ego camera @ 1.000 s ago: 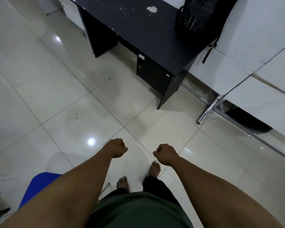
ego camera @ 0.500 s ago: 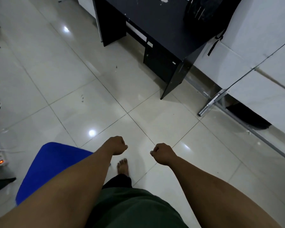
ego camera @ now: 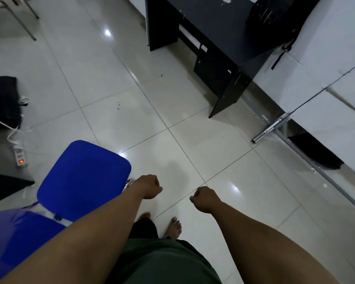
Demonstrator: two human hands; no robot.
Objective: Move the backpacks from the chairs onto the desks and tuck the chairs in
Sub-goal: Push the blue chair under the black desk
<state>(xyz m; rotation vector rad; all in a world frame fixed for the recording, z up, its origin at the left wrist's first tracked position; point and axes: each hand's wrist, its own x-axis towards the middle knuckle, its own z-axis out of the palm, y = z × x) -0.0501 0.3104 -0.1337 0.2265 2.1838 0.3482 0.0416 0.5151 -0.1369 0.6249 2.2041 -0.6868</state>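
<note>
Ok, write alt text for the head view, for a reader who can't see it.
Looking down, a person's left hand and right hand are closed in empty fists above a pale tiled floor. An empty blue chair stands at their left, away from the black desk, where a black backpack rests.

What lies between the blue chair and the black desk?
In the head view, only bare tiled floor separates the blue chair from the black desk.

The blue chair (ego camera: 84, 177) has come into fuller view — desk (ego camera: 219, 31) farther off.
</note>
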